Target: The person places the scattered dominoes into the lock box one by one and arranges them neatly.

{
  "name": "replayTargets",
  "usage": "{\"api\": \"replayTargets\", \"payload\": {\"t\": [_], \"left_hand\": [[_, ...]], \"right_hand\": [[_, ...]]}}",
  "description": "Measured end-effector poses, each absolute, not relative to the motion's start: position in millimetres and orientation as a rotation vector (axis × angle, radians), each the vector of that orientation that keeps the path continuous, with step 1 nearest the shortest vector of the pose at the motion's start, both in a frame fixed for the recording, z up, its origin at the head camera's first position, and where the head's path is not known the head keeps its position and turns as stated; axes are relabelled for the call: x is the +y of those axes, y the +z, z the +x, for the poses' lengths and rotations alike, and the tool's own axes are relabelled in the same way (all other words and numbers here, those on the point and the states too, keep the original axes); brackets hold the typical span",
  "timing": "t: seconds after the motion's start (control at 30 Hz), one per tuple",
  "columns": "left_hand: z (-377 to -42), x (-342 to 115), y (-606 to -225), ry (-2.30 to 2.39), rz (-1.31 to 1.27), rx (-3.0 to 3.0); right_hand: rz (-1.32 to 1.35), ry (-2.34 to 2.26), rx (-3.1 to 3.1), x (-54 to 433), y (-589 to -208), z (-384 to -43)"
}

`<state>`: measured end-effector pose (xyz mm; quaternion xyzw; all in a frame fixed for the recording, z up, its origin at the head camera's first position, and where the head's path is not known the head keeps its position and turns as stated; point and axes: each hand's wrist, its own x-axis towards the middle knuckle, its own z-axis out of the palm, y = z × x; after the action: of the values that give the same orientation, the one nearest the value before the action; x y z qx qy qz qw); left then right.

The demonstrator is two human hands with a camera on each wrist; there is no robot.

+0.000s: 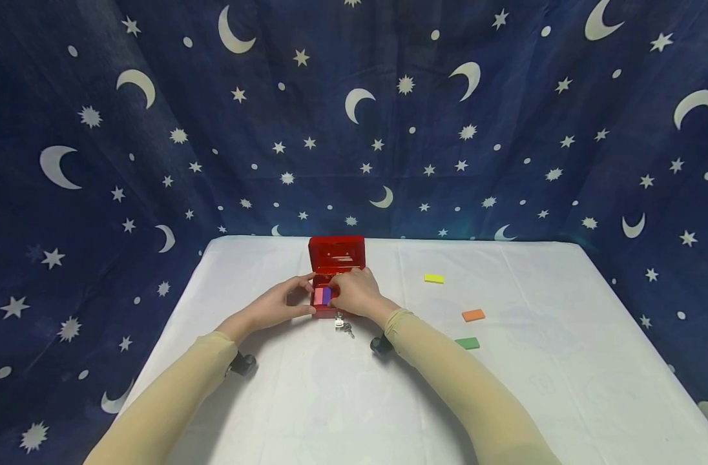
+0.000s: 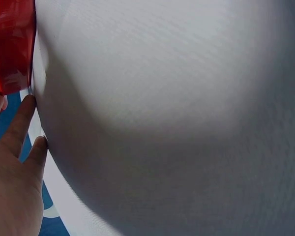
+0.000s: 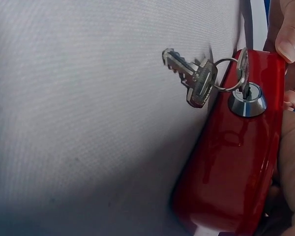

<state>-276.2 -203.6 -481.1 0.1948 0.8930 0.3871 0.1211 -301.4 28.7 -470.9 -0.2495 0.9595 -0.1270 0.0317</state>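
Note:
A small red cash box (image 1: 323, 312) stands with its lid (image 1: 338, 248) raised at the back. Inside its left half sit a pink block (image 1: 318, 296) and, touching it, a purple block (image 1: 327, 296). My left hand (image 1: 270, 303) grips the box's left side, thumb at the front corner and fingers farther back. Reaching into the box from the right, my right hand (image 1: 358, 294) pinches the purple block between thumb and index finger; its other fingers are hidden. A key sits in the front lock (image 3: 248, 105), with a second key (image 3: 199, 81) hanging from its ring.
Right of the box, a yellow block (image 1: 433, 279), an orange block (image 1: 473, 315) and a green block (image 1: 467, 343) lie on the white cloth-covered table (image 1: 307, 400). A dark blue curtain (image 1: 325, 58) with moons and stars hangs behind and beside the table.

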Motion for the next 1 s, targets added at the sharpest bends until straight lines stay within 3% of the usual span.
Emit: {"api": "replayTargets", "payload": {"t": [1.0], "left_hand": [[-275.6,-203.0,-482.2,1.126,0.52,2.619]], "right_hand": [[-0.758,-0.405,2.949,29.8,-469.4,-299.8]]}}
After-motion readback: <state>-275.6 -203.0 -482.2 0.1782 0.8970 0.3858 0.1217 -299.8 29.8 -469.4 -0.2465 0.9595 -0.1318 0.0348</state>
